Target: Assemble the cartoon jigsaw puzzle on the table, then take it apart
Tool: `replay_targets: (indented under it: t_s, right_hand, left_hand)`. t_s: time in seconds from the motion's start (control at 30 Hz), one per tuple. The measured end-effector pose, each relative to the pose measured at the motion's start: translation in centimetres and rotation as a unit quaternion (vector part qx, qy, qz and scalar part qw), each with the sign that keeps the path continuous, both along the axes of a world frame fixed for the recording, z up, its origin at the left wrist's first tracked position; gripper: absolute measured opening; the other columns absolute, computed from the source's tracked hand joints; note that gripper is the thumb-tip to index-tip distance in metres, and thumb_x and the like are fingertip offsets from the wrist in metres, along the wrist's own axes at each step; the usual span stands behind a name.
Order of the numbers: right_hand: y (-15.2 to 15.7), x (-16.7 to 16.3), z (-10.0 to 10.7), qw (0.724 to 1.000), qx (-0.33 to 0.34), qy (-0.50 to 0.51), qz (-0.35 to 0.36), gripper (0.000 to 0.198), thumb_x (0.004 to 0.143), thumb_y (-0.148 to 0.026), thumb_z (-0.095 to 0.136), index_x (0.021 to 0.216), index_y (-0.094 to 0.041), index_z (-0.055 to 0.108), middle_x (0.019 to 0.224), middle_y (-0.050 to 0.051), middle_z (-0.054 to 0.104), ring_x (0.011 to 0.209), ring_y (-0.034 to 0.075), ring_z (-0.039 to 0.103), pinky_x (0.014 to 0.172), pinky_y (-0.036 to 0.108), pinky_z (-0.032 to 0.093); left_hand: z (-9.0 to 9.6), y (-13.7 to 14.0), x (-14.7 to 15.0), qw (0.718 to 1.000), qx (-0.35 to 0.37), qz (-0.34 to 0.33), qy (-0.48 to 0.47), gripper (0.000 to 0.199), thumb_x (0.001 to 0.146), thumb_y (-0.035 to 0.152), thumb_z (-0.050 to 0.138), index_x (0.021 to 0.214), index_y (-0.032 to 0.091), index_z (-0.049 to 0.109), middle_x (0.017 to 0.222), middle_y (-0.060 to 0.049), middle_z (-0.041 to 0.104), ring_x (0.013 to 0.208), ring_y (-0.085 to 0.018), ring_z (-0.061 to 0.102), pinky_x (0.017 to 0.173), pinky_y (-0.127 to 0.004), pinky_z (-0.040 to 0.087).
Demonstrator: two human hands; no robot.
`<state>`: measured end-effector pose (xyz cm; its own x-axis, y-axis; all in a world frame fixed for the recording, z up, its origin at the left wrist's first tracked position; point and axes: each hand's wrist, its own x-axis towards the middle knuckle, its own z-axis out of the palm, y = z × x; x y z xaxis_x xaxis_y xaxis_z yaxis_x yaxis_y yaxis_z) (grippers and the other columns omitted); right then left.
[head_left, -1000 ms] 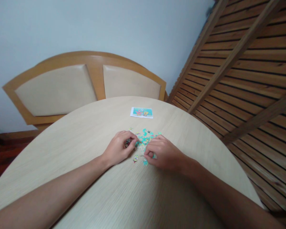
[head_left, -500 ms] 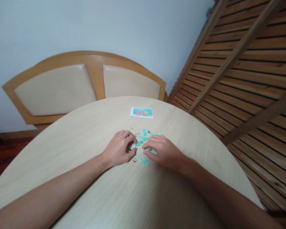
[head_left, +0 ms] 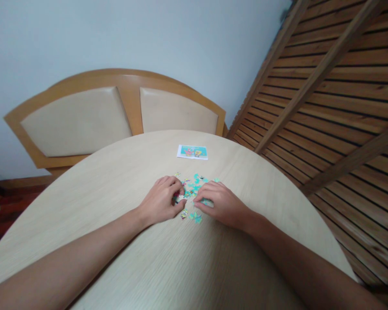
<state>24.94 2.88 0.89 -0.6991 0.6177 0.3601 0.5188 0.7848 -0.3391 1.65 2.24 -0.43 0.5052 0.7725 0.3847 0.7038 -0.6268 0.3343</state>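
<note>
Small jigsaw puzzle pieces, mostly teal with some yellow and pink, lie in a loose heap between my two hands. On the heap's left edge rests my left hand, fingers curled and thumb held apart from them, with pieces showing in the gap. My right hand is at the right side, its thumb and index tips drawn together low over the table; whatever is between them is too small to make out. Some teal shows inside the loop of those fingers. Nearer to me are a few linked-looking teal pieces and a multicoloured piece.
A printed picture card with two cartoon figures on teal lies beyond the heap. The round pale wooden table carries everything. Behind it stand a padded wooden backrest and a wall; slatted wood rises at the right.
My right thumb and index finger have come closer together, and the hand has shifted very slightly. My left hand stays nearly still. The picture card has not moved.
</note>
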Motion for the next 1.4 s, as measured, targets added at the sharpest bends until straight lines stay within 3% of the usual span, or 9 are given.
replay_targets:
  t_s: [0.43,0.73,0.97,1.07,1.27,1.4]
  right_hand:
    - [0.1,0.3,0.1,0.999,-0.009,-0.043,0.028,0.012,0.089,-0.025,0.072,0.078,-0.02,0.071,0.082,0.001,0.074,0.084,0.019,0.064,0.08,0.033,0.037]
    - [0.7,0.5,-0.6,0.999,0.011,-0.028,-0.016,0.015,0.095,-0.026,0.064,0.106,-0.022,0.074,0.101,0.005,0.072,0.097,0.02,0.062,0.087,0.034,0.043]
    - [0.7,0.5,-0.4,0.998,0.008,-0.061,-0.034,0.008,0.092,-0.027,0.069,0.094,-0.021,0.075,0.096,0.004,0.074,0.095,0.021,0.063,0.083,0.035,0.04]
    - [0.7,0.6,-0.2,0.996,0.013,-0.072,-0.048,0.01,0.094,-0.027,0.067,0.092,-0.021,0.074,0.096,0.003,0.074,0.096,0.021,0.063,0.082,0.035,0.038]
    - [0.5,0.7,0.2,0.995,0.024,-0.061,-0.074,0.014,0.097,-0.023,0.059,0.091,-0.019,0.071,0.095,0.005,0.072,0.094,0.021,0.061,0.082,0.034,0.038]
    - [0.5,0.8,0.3,0.995,0.009,-0.072,-0.067,0.011,0.092,-0.019,0.06,0.087,-0.019,0.069,0.095,0.005,0.07,0.094,0.02,0.061,0.082,0.034,0.038]
  left_hand:
    - [0.4,-0.1,0.1,0.995,0.021,-0.087,-0.032,0.007,0.089,0.022,0.059,0.085,0.02,0.064,0.099,-0.007,0.067,0.097,-0.023,0.06,0.089,-0.038,0.045]
    - [0.1,0.2,-0.1,0.994,-0.004,-0.112,-0.013,0.009,0.085,0.019,0.06,0.077,0.022,0.063,0.08,-0.003,0.07,0.087,-0.021,0.063,0.089,-0.038,0.046]
    - [0.3,0.0,-0.1,0.992,-0.004,-0.128,-0.01,0.009,0.087,0.021,0.061,0.079,0.021,0.064,0.081,-0.002,0.071,0.088,-0.021,0.064,0.089,-0.037,0.046]
    - [0.4,0.1,-0.2,0.994,0.009,-0.111,-0.013,0.01,0.088,0.022,0.057,0.081,0.021,0.064,0.082,-0.003,0.07,0.086,-0.021,0.063,0.086,-0.037,0.046]
    - [0.4,1.5,-1.8,0.998,0.025,0.035,-0.044,0.012,0.083,0.021,0.054,0.091,0.019,0.063,0.089,-0.007,0.069,0.086,-0.024,0.062,0.08,-0.039,0.048]
    - [0.6,1.9,-2.3,0.999,0.033,0.026,0.022,0.016,0.076,0.021,0.054,0.09,0.018,0.061,0.086,-0.008,0.067,0.084,-0.026,0.06,0.079,-0.042,0.048]
